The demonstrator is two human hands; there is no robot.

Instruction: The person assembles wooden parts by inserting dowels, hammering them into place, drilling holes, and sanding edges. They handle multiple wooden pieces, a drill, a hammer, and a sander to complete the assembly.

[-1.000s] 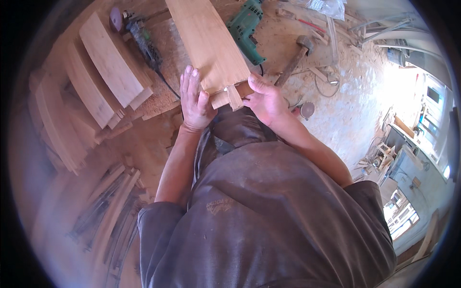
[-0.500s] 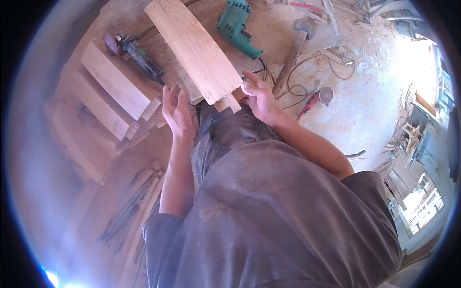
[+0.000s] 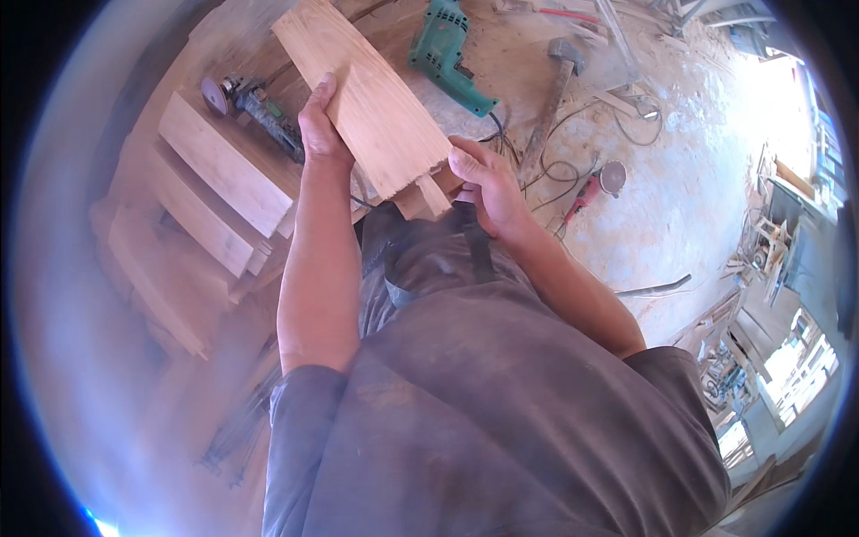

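Presently held: one pale wooden board (image 3: 367,98) with a notched tenon end, raised in front of the person's chest and taken here as the landmark for every other item.

1. Stack of similar cut boards (image 3: 215,192), left of the board and below it, stepped one over another, on the ground.
2. Angle grinder (image 3: 255,107), just left of the board, lying beside the stack, disc end farthest from the board.
3. Left hand (image 3: 318,125), on the board's left long edge, fingers curled over that edge, thumb side underneath; closed firmly on the wood.
4. Right hand (image 3: 488,192), at the board's near right corner by the tenon (image 3: 429,192), thumb laid on the top face, fingers out of sight beneath; also clasping the wood.
5. Green electric drill (image 3: 447,54), right of the board's far half, on the dusty floor.
6. Hammer (image 3: 550,98), further right of the board, handle pointing toward the person.
7. Red-handled small tool (image 3: 591,192), well right of the board, amid loose cable.

Handling note: the board looks long and front-heavy, so both hands should stay spread, one on the edge and one near the tenon. Fingers are best kept off the thin tenon tongues, which could chip, and the far end clear of the drill.
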